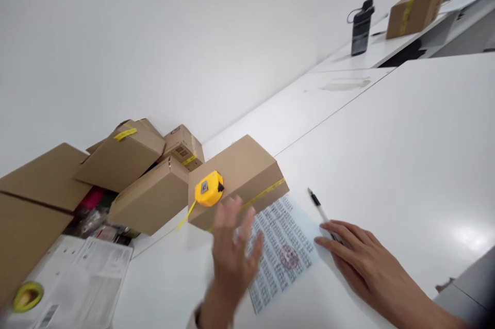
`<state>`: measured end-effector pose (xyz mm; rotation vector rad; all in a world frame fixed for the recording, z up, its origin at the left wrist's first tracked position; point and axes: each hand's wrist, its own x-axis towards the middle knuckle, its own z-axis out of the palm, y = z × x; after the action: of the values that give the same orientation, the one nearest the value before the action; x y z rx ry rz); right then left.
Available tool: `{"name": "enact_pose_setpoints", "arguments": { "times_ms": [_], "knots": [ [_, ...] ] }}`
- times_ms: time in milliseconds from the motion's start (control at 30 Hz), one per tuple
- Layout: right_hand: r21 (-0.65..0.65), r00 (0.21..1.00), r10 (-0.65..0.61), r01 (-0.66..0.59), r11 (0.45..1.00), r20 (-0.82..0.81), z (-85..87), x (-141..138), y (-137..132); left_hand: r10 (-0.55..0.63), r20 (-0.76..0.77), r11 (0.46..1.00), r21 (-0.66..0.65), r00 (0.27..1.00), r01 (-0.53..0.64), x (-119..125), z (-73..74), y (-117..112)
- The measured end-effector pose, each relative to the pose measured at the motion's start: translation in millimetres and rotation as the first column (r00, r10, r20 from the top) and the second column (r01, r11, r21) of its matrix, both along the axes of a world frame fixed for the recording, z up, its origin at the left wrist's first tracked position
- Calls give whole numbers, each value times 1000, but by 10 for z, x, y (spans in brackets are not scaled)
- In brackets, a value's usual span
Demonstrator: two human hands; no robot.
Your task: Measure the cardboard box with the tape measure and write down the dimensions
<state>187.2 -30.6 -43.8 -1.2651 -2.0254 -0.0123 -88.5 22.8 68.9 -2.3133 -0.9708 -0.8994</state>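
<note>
My left hand [232,254] is raised off the white table, fingers spread and blurred, just below a yellow tape measure [209,189]. The tape measure rests on a brown cardboard box [247,171], with its yellow tape hanging down the left side. My right hand [353,251] lies flat on the table with fingers stretched out, its fingertips on the corner of a printed sheet [282,249] and over the end of a black and white pen [319,206]. Neither hand holds anything.
Several cardboard boxes [131,159] are piled at the left by the wall, with papers [81,277] and a yellow tape roll [27,295] in front. Far right stand a black device [361,27] and another box [415,9].
</note>
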Motion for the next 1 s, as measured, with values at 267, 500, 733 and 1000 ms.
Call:
{"name": "enact_pose_setpoints", "arguments": {
  "times_ms": [267,500,733,1000],
  "knots": [
    [-289,955,-239,183,940,-175,144,147,195,26,76,527,-848,997,50,370,-666,-595],
    [-446,971,-108,196,873,214,292,18,642,-10,-218,481,-857,976,-186,443,-629,-530],
    [-558,762,-227,-204,804,-606,801,509,517,-31,-256,565,-802,966,-194,451,-725,-520],
    [-262,513,-56,-338,904,-857,1232,422,403,8,-253,547,-809,968,-216,603,-660,-445]
  ]
}}
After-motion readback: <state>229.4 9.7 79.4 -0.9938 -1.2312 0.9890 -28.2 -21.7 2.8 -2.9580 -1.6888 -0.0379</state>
